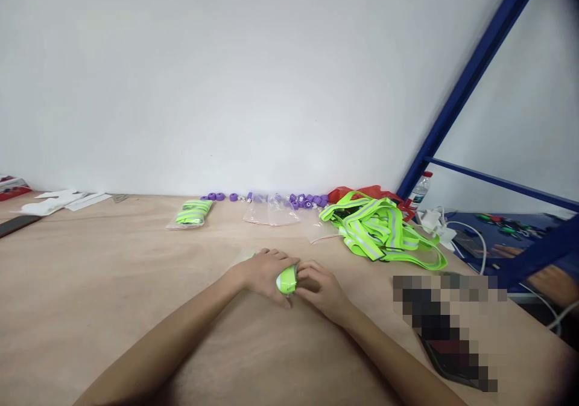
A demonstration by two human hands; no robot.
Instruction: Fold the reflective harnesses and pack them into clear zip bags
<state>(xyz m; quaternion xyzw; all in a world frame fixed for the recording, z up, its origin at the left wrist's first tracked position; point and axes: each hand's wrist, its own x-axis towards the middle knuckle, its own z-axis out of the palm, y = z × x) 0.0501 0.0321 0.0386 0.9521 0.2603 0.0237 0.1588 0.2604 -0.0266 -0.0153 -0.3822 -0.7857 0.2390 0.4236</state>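
Your left hand [265,272] is clamped over the folded lime-green reflective strap [286,280] in clear plastic, low above the wooden tabletop [136,285] in front of you. Your right hand [326,291] has its fingertips at the strap's right end; whether they pinch it, I cannot tell. Beyond, to your left, lies a bagged strap bundle [194,212]; to your right, a heap of loose reflective straps [373,228].

Left hand [263,274], right hand [326,294], bagged green strap [286,280] between
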